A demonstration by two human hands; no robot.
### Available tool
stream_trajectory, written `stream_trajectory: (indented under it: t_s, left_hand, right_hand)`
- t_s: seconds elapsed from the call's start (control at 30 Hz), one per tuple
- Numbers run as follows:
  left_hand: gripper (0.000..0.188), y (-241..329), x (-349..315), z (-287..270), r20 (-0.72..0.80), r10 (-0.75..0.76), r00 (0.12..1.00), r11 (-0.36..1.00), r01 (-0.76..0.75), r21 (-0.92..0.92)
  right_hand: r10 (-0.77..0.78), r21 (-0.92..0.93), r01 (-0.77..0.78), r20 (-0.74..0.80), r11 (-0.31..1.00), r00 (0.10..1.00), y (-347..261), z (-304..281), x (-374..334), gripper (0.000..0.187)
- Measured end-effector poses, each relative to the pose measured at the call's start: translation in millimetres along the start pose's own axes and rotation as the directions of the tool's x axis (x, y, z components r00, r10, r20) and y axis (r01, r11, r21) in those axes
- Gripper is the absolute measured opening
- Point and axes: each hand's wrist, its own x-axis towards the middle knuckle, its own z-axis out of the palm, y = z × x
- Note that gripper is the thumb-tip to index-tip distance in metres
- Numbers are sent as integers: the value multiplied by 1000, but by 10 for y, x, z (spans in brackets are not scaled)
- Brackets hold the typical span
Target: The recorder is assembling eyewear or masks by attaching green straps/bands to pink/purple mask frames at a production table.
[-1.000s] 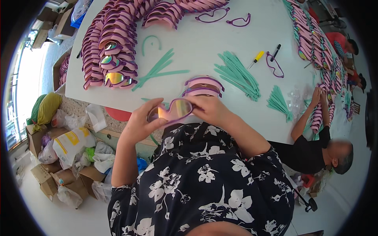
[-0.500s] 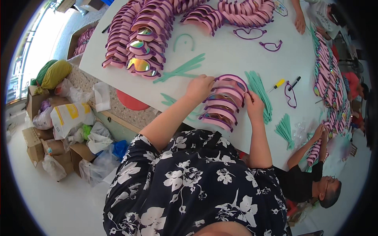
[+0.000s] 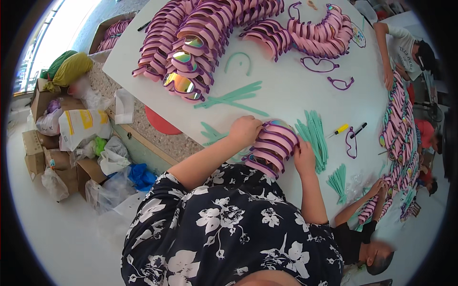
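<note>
In front of me at the table's near edge lies a short row of pink-and-purple goggles (image 3: 273, 148), nested one behind another, with shiny lenses showing at the far end. My left hand (image 3: 246, 130) is closed on the left side of the farthest goggles. On the opposite side, the fingers of my right hand (image 3: 304, 156) are closed at the goggles' right edge; their tips are partly hidden. A bundle of green strips (image 3: 312, 140) lies just beyond my right hand. More green strips (image 3: 231, 97) lie crossed beyond my left hand.
Long rows of nested goggles (image 3: 205, 38) fill the far left of the white table (image 3: 286, 90). A yellow-handled screwdriver (image 3: 339, 129), a black pen (image 3: 359, 130) and a purple frame (image 3: 351, 145) lie at right. A co-worker's hands (image 3: 378, 188) work beside goggles there. Boxes and bags crowd the floor at left.
The view has shifted slightly. Both hands have come nearer to me with the farthest goggles, and the row now sits closer together.
</note>
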Motion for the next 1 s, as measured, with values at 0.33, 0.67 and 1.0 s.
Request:
stream_trajectory:
  t_s: [0.33, 0.67, 1.0]
  left_hand:
    - [22, -41, -52, -77, 70, 102, 992, 989, -109, 102]
    - [18, -67, -235, -391, -216, 28, 976, 994, -49, -93]
    - [21, -243, -486, -780, 24, -519, 854, 393, 264, -881]
  right_hand:
    - [-130, 456, 178, -134, 872, 982, -1097, -642, 1556, 20]
    - [-77, 5, 80, -251, 997, 965, -1390, 281, 2747, 26]
    - [97, 769, -21, -54, 639, 994, -1410, 37, 1843, 15]
